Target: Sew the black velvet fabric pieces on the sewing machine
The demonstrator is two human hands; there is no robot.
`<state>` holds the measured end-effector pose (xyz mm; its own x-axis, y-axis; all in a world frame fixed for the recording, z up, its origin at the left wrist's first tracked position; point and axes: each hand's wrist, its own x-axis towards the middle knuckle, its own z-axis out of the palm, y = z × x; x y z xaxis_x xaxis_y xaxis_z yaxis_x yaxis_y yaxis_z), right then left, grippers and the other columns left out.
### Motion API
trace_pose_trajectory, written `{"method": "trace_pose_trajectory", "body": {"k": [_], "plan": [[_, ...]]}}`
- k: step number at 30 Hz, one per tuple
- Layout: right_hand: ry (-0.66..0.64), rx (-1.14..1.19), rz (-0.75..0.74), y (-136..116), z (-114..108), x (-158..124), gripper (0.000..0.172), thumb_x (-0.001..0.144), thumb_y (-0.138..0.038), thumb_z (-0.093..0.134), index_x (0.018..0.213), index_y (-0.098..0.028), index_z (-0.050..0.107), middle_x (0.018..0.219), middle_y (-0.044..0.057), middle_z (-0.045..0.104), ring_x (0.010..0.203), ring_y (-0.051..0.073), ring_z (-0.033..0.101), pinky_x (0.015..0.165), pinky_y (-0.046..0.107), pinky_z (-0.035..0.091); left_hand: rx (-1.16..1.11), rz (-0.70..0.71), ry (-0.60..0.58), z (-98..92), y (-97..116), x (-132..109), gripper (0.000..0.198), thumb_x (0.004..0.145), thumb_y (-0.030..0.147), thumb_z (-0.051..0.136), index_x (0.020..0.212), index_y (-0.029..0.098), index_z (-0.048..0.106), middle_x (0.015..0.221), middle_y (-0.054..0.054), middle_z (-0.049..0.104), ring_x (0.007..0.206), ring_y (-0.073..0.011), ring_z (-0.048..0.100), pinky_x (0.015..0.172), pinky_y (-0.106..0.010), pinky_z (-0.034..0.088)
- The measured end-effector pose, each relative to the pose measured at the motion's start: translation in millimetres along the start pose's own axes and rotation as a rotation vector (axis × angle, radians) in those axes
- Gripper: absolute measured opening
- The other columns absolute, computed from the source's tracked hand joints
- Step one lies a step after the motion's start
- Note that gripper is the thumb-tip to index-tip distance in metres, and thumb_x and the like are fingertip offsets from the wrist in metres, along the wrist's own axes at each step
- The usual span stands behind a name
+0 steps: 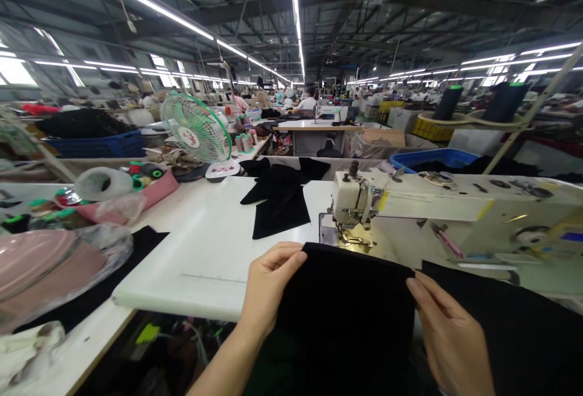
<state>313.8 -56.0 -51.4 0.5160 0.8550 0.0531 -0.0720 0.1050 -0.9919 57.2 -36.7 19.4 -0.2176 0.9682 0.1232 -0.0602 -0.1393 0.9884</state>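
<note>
A black fabric piece (350, 311) hangs between my two hands, its top edge stretched just in front of the sewing machine. My left hand (273, 280) pinches the upper left corner between thumb and fingers. At the upper right corner, my right hand (449, 323) is closed on the same edge. The sewing machine's head (355, 198) and its lit needle area (357, 238) stand right behind the cloth. More black cut pieces (282, 211) lie overlapping on the white table (195, 244). Another black fabric sheet (523, 323) spreads at the right, partly behind my right hand.
A green desk fan (195, 129) stands beyond the table's left side. Left are a pink lidded container (45, 262), a pink tray (150, 198) and a clear tape roll (102, 183). A blue bin (432, 158) and dark thread cones (505, 101) are behind the machine. People sit further back.
</note>
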Motion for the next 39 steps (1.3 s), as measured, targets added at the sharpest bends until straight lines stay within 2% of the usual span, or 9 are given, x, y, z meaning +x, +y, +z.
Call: {"method": "trace_pose_trajectory", "body": {"k": [3,6,13,17,24,32,36,39], "plan": [[0.028,0.047,0.118,-3,3,0,0.055,0.062,-0.046,0.085,0.107,-0.015,0.073,0.114,0.009,0.071,0.110,0.028,0.065,0.088,0.029,0.057,-0.073,-0.079,-0.053,-2.9,-1,0,0.019,0.072,0.037,0.079,0.076,0.019,0.078,0.098,-0.006,0.072,0.096,-0.0215,0.064,0.089,-0.029,0.048],[0.048,0.068,0.170,-5,4,0,0.060,0.058,-0.046,0.087,0.107,-0.015,0.072,0.113,0.009,0.071,0.109,0.027,0.065,0.087,0.027,0.057,-0.099,-0.101,-0.081,-4.9,-1,0,0.019,0.073,0.036,0.078,0.077,0.018,0.077,0.097,-0.006,0.072,0.094,-0.0194,0.064,0.088,-0.027,0.047],[0.056,0.009,0.200,-8,8,1,0.058,0.053,-0.047,0.088,0.100,-0.017,0.074,0.111,0.007,0.072,0.104,0.023,0.067,0.087,0.022,0.054,-0.137,-0.178,0.023,-3.0,-4,1,0.022,0.065,0.034,0.084,0.075,0.017,0.074,0.082,-0.002,0.071,0.077,-0.0123,0.061,0.074,-0.021,0.046],[0.048,0.038,0.184,-7,8,1,0.056,0.052,-0.046,0.089,0.097,-0.016,0.074,0.108,0.007,0.073,0.099,0.022,0.068,0.088,0.024,0.054,-0.136,-0.158,0.033,-1.5,-5,2,0.021,0.065,0.032,0.084,0.073,0.016,0.072,0.075,-0.001,0.069,0.071,-0.0101,0.058,0.069,-0.019,0.045],[0.022,0.023,0.168,-3,6,3,0.054,0.056,-0.044,0.088,0.100,-0.016,0.073,0.108,0.007,0.073,0.098,0.022,0.068,0.088,0.025,0.054,-0.115,-0.142,0.061,1.6,-3,4,0.022,0.064,0.031,0.083,0.069,0.015,0.069,0.074,-0.001,0.068,0.069,-0.0102,0.058,0.068,-0.020,0.046],[0.000,-0.113,0.038,-13,6,4,0.043,0.060,-0.047,0.084,0.092,-0.018,0.076,0.105,0.007,0.073,0.100,0.027,0.067,0.093,0.035,0.053,-0.135,-0.077,0.076,-4.6,-10,8,0.026,0.064,0.026,0.084,0.074,0.017,0.061,0.078,0.000,0.068,0.077,-0.0105,0.061,0.076,-0.019,0.047],[-0.077,-0.101,-0.052,-25,9,1,0.032,0.068,-0.045,0.079,0.086,-0.019,0.077,0.101,0.008,0.073,0.096,0.025,0.068,0.088,0.034,0.055,-0.127,-0.060,0.120,-6.8,-11,12,0.031,0.058,0.027,0.087,0.069,0.018,0.060,0.078,0.002,0.068,0.079,-0.0092,0.061,0.078,-0.016,0.048],[-0.116,-0.014,-0.030,-30,13,2,0.029,0.069,-0.043,0.078,0.084,-0.019,0.075,0.093,0.007,0.074,0.088,0.022,0.069,0.084,0.033,0.055,-0.150,-0.082,0.148,-4.6,-8,16,0.036,0.050,0.027,0.090,0.066,0.018,0.060,0.076,0.003,0.068,0.078,-0.0088,0.060,0.078,-0.014,0.049]]}}
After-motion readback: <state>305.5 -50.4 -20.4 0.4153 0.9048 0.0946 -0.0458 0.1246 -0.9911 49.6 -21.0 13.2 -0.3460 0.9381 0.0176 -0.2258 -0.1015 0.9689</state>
